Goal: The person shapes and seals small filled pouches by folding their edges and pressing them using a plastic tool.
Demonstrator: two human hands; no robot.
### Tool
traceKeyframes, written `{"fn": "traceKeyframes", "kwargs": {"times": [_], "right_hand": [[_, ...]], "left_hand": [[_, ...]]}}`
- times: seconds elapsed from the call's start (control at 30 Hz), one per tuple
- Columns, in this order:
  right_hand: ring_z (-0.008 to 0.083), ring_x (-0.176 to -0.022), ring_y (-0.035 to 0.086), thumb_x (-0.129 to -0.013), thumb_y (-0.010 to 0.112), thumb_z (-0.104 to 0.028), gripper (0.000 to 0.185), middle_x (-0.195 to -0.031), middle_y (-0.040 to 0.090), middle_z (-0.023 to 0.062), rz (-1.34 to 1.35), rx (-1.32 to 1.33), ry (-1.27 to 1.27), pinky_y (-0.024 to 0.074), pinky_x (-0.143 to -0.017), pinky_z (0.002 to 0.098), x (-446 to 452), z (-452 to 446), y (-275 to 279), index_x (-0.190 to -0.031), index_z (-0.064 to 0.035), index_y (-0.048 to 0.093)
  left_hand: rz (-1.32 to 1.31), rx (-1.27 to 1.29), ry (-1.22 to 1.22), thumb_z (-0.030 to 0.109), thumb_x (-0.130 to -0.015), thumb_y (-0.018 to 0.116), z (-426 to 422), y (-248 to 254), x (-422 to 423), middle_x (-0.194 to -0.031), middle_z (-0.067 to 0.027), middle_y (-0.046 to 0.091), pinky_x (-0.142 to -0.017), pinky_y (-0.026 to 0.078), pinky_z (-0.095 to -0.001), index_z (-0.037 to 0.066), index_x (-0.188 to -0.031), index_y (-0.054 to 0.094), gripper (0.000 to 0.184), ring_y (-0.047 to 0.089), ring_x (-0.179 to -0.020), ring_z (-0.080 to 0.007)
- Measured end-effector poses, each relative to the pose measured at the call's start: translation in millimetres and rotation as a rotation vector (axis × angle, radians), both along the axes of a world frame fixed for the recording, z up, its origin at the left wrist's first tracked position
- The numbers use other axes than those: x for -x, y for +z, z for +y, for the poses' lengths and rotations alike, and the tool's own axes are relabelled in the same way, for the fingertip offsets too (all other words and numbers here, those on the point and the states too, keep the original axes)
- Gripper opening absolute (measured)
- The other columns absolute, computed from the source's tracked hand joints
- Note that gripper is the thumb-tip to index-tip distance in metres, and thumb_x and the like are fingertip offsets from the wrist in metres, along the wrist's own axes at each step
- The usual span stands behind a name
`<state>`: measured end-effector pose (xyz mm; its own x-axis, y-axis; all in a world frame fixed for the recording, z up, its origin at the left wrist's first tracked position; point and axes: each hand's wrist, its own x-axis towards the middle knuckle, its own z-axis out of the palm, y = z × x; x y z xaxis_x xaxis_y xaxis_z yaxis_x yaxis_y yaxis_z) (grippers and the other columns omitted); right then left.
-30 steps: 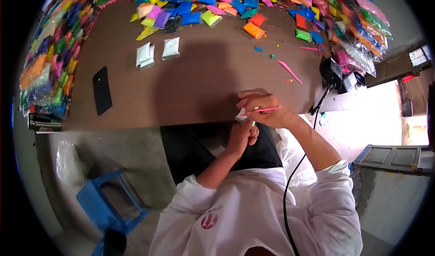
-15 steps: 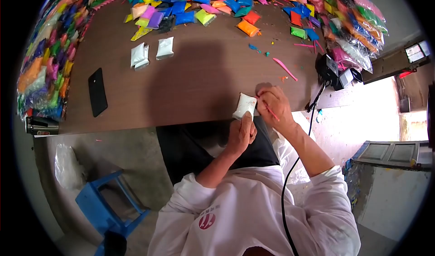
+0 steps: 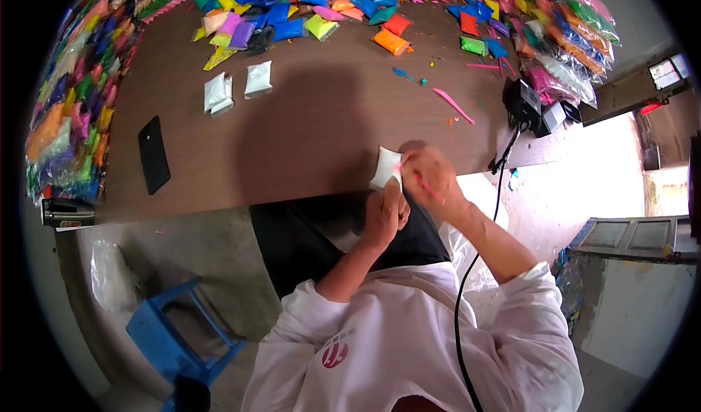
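Near the table's front edge, my left hand pinches the lower end of a white packet between thumb and fingers. My right hand is closed round a thin pink tool at the packet's right side; it is slightly blurred, and the tool's tip appears to be over the packet. Further left on the table lie more white packets, two of them overlapping.
A black phone lies at the left. Colourful packets cover the back, with bagged piles at both sides. A pink strip and small scraps lie at the right, near black boxes with a cable. A blue stool stands below.
The white packet, first mostly hidden between my hands, now shows flat above my left hand. My right hand moved right, then slightly back over the packet's edge. The whole view shifted a little.
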<state>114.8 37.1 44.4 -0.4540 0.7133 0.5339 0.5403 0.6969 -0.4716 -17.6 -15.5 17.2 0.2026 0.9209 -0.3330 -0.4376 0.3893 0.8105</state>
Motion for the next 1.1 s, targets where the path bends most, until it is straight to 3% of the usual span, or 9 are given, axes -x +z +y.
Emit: {"fn": "traceKeyframes", "kwargs": {"times": [0.13, 0.2, 0.3, 0.37, 0.47, 0.63, 0.73, 0.9, 1.1], "right_hand": [[0.0300, -0.083, 0.058, -0.070, 0.061, 0.000, 0.009, -0.088, 0.060, 0.0110, -0.012, -0.012, -0.140, 0.0483, -0.074, 0.0376, -11, 13, 8, -0.075, -0.0035, 0.055], [0.0286, -0.085, 0.058, -0.069, 0.063, 0.000, 0.011, -0.087, 0.060, 0.0107, -0.063, -0.123, 0.048, 0.0484, -0.075, 0.0374, 3, -4, 9, -0.077, -0.0028, 0.056], [0.0284, -0.085, 0.059, -0.069, 0.062, 0.001, 0.011, -0.088, 0.060, 0.0105, -0.077, -0.004, 0.009, 0.0489, -0.075, 0.0375, -4, 7, 7, -0.077, -0.0037, 0.056], [0.0293, -0.085, 0.058, -0.070, 0.062, 0.001, 0.011, -0.088, 0.060, 0.0106, 0.090, 0.082, -0.207, 0.0484, -0.075, 0.0376, -18, 26, -1, -0.077, -0.0036, 0.055], [0.0310, -0.082, 0.057, -0.072, 0.060, 0.002, 0.009, -0.085, 0.058, 0.0112, -0.038, -0.074, 0.066, 0.0475, -0.073, 0.0383, 2, -3, 14, -0.076, -0.0026, 0.055], [0.0314, -0.081, 0.057, -0.071, 0.059, 0.005, 0.010, -0.085, 0.058, 0.0114, 0.134, 0.105, -0.225, 0.0480, -0.072, 0.0392, -12, 24, 7, -0.076, -0.0018, 0.053], [0.0313, -0.078, 0.056, -0.072, 0.058, 0.006, 0.010, -0.085, 0.058, 0.0120, -0.016, -0.101, 0.054, 0.0473, -0.069, 0.0393, 0, 3, 14, -0.075, -0.0010, 0.053], [0.0314, -0.081, 0.057, -0.069, 0.060, 0.006, 0.012, -0.085, 0.058, 0.0124, 0.052, 0.020, -0.163, 0.0479, -0.072, 0.0383, -10, 18, 12, -0.075, -0.0014, 0.052], [0.0334, -0.080, 0.057, -0.071, 0.058, 0.006, 0.010, -0.085, 0.058, 0.0131, 0.078, 0.005, -0.085, 0.0473, -0.071, 0.0383, 0, 8, 18, -0.076, 0.0000, 0.052]], "left_hand": [[0.017, 0.014, 0.016, 0.037, -0.097, 0.039, 1, -1, 0, -0.044, 0.0009, 0.031, -0.036, 0.021, -0.0252, 0.014, -0.050, 0.026, 0.054, 0.030, -0.036, -0.0099], [0.011, 0.033, 0.026, 0.037, -0.097, 0.040, 3, 1, -1, -0.044, 0.0010, 0.031, -0.036, 0.021, -0.0253, 0.015, -0.050, 0.026, 0.054, 0.030, -0.036, -0.0098], [-0.003, 0.053, 0.006, 0.037, -0.097, 0.040, 3, 0, -1, -0.045, 0.0009, 0.032, -0.036, 0.020, -0.0253, 0.014, -0.051, 0.026, 0.053, 0.029, -0.037, -0.0096], [-0.005, 0.050, -0.008, 0.037, -0.097, 0.041, -2, -4, 1, -0.046, 0.0008, 0.032, -0.036, 0.020, -0.0254, 0.014, -0.052, 0.027, 0.052, 0.029, -0.037, -0.0094], [-0.041, 0.011, -0.016, 0.038, -0.097, 0.041, -3, -11, 2, -0.046, 0.0005, 0.033, -0.036, 0.020, -0.0253, 0.014, -0.052, 0.028, 0.053, 0.030, -0.037, -0.0091], [-0.007, -0.024, 0.042, 0.041, -0.097, 0.041, 5, -1, -2, -0.045, 0.0003, 0.033, -0.036, 0.020, -0.0252, 0.014, -0.052, 0.027, 0.055, 0.029, -0.037, -0.0093], [-0.054, -0.026, -0.059, 0.044, -0.096, 0.044, 2, -15, 8, -0.046, 0.0002, 0.036, -0.034, 0.026, -0.0255, 0.011, -0.055, 0.034, 0.054, 0.036, -0.036, -0.0097], [-0.006, -0.012, -0.017, 0.041, -0.098, 0.039, 4, -6, 4, -0.045, -0.0005, 0.034, -0.036, 0.021, -0.0258, 0.014, -0.051, 0.027, 0.055, 0.029, -0.036, -0.0101], [0.006, -0.021, -0.023, 0.042, -0.097, 0.042, -1, -7, 4, -0.044, -0.0015, 0.036, -0.035, 0.023, -0.0256, 0.013, -0.051, 0.030, 0.055, 0.033, -0.035, -0.0107]]}}
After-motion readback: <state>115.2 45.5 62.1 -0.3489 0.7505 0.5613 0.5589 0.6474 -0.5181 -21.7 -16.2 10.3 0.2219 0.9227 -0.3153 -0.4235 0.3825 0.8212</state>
